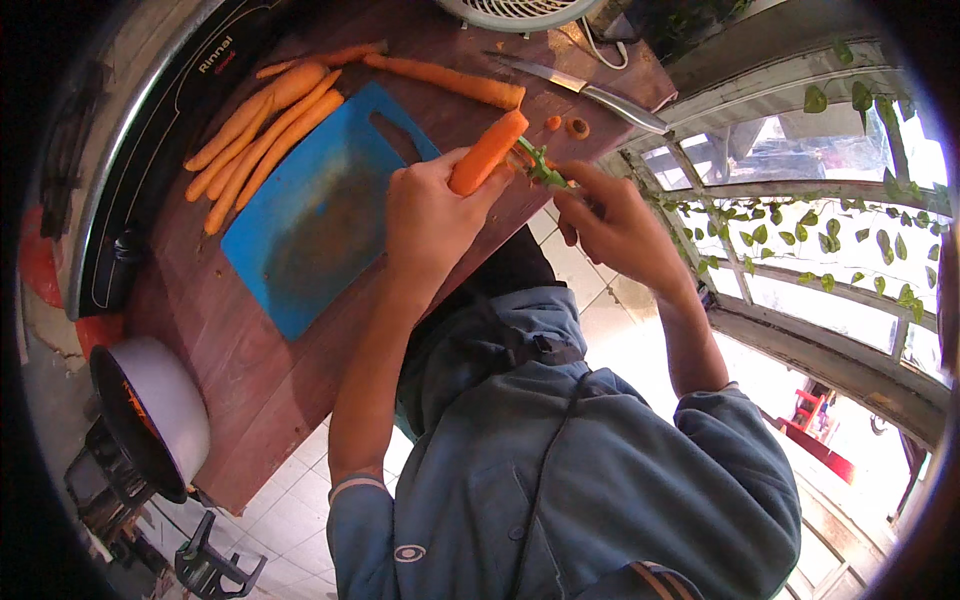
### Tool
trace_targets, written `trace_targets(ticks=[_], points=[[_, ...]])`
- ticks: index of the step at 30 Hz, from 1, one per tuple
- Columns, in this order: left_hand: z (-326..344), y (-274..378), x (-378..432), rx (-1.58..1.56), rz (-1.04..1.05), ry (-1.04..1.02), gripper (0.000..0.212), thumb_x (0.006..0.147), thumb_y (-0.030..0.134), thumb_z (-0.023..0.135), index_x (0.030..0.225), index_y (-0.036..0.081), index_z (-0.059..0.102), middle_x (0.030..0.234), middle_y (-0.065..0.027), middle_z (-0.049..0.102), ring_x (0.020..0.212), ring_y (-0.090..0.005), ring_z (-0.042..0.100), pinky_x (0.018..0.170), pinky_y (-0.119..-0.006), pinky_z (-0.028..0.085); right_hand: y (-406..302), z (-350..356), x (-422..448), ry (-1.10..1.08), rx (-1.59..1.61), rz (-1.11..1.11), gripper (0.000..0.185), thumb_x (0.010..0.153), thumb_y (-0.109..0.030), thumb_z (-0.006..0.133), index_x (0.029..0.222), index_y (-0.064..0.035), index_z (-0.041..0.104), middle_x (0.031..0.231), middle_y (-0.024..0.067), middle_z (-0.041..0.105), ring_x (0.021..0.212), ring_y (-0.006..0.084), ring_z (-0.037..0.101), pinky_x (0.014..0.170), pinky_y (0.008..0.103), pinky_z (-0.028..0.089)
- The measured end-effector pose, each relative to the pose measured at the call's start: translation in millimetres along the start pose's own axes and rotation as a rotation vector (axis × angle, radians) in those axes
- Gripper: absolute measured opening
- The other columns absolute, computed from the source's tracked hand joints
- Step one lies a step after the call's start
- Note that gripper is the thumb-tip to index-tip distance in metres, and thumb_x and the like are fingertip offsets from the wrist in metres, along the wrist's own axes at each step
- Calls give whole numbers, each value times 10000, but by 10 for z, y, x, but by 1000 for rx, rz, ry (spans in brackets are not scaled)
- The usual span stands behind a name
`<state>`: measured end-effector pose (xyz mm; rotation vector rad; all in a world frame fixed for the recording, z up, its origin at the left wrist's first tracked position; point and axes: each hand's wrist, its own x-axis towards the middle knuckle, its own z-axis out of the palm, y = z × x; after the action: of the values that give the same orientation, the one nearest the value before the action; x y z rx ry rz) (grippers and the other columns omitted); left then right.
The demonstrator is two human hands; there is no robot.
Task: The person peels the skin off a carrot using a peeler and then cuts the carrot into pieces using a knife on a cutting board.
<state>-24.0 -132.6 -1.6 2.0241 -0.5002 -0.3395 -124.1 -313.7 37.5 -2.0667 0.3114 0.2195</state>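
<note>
My left hand (435, 202) grips a carrot (487, 154) that points up and to the right, over the near edge of the wooden table. My right hand (615, 221) holds a green-handled peeler (541, 165) close to the carrot's side; its blade is hard to make out. Under and to the left of my left hand lies a blue cutting board (259, 244) with a dark, worn middle. Several carrots (277, 124) are bunched along the board's far left side. Another carrot (457, 81) rests beyond the board's handle slot.
A knife (585, 88) lies toward the table's right end, with cut carrot ends (577, 128) near it. A Rinnai stove (157, 157) borders the left. A pot (169, 405) with orange pieces inside stands at lower left. A fan (517, 13) sits at the back, windows (810, 202) to the right.
</note>
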Motion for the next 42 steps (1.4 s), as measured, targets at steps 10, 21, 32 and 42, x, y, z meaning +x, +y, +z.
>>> trace_targets(ticks=[10,21,32,42], points=[[-5,108,-25,164,156,68,293,846,224,770,1057,25,730,838,-208,705,798,-340,717,668,-374,551,99,-219,-4,220,47,40,297,984,-177,555,1217,-1,612,643,94,618,572,134,579,556,315,457],[-519,81,-65,53,-19,-47,268,904,186,724,1092,-4,732,869,-77,741,729,-94,648,669,-292,509,-29,125,-3,190,-39,-146,259,956,-157,618,1177,-23,616,778,162,653,647,208,616,613,348,474],[-748,-89,-112,-234,-146,262,240,958,221,667,1100,37,724,845,11,707,529,6,457,446,-172,323,-72,384,-37,105,-29,-184,338,958,-85,567,1293,-41,554,798,210,652,682,317,649,640,405,494],[-839,-254,-313,-276,-247,308,188,960,178,670,1031,9,712,591,61,481,473,5,392,435,-178,280,-183,409,-205,252,-171,8,518,937,-63,573,1445,-94,475,682,267,595,631,435,621,621,472,471]])
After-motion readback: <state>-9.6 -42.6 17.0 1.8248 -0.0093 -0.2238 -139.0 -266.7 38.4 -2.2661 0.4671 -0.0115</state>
